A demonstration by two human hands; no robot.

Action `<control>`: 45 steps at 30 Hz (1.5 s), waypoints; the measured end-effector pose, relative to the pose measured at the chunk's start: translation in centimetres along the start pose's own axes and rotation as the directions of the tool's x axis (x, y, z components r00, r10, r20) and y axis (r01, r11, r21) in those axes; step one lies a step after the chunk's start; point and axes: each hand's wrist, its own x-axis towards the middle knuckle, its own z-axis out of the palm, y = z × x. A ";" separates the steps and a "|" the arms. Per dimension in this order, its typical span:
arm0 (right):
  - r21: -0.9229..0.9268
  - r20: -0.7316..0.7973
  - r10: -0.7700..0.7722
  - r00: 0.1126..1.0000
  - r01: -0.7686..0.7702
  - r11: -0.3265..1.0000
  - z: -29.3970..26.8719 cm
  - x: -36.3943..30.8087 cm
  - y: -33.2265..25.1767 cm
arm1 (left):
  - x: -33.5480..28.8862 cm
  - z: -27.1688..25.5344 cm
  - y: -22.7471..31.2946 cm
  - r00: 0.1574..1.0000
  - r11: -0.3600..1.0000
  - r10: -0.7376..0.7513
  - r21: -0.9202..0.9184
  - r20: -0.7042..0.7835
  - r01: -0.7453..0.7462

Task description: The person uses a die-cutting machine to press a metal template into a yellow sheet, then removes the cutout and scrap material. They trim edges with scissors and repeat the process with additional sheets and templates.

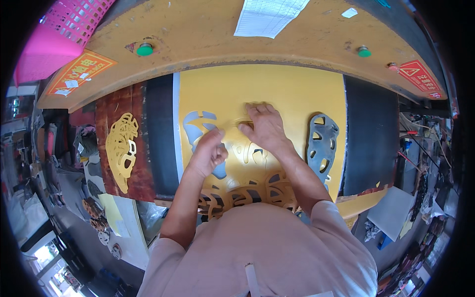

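On the yellow sheet (297, 99), the right hand (265, 126) lay flat, apparently empty, beside mid-sheet cut outlines (246, 151), the left hand (210, 154) curled left of them, hold indeterminate; loosening seemed underway, next requiring edge-lifting.

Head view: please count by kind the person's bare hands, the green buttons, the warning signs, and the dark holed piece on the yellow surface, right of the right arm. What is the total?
Left hand and right hand: 2
Green buttons: 2
Warning signs: 2
Dark holed piece: 1
Total: 7
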 end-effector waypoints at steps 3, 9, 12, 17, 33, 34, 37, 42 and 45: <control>0.042 0.031 0.003 1.000 -0.004 0.999 -0.5 -0.1 0.2 | 1.3 0.0 0.7 0.997 0.871 -0.029 -0.487 0.076 0.063; 0.089 0.041 0.041 0.998 -0.045 0.995 -1.4 0.0 -0.2 | 4.5 0.8 2.8 1.000 0.971 -0.027 -0.237 -0.010 0.024; 0.203 0.033 0.073 0.997 -0.078 0.976 -1.3 0.5 0.4 | 5.0 1.3 3.1 0.996 0.989 -0.055 -0.144 -0.072 0.045; 0.713 0.036 0.295 0.955 -0.232 0.662 -1.2 0.7 0.8 | 5.8 1.4 1.8 0.999 0.972 -0.010 -0.236 -0.035 0.002; 0.538 0.118 0.092 0.989 -0.142 0.831 -0.9 -1.4 -1.5 | 6.9 1.4 0.2 0.989 0.960 0.132 -0.239 -0.063 -0.143; 0.461 0.103 0.062 0.993 -0.103 0.881 -1.0 -1.2 -1.4 | 7.1 1.2 0.2 0.991 0.964 0.105 -0.239 -0.080 -0.121; 0.481 0.105 0.080 0.991 -0.121 0.868 -1.8 -0.4 -0.4 | 6.7 0.9 0.5 0.981 0.979 0.134 -0.135 -0.141 -0.154; 0.672 0.016 0.324 0.946 -0.250 0.697 -2.9 -4.1 2.2 | 2.3 0.0 -0.2 0.986 0.977 0.111 0.195 -0.128 -0.085; 0.429 0.211 0.231 0.950 -0.302 0.851 -2.6 -8.7 1.6 | -0.4 -0.4 -1.5 0.998 0.911 0.055 0.408 0.010 -0.055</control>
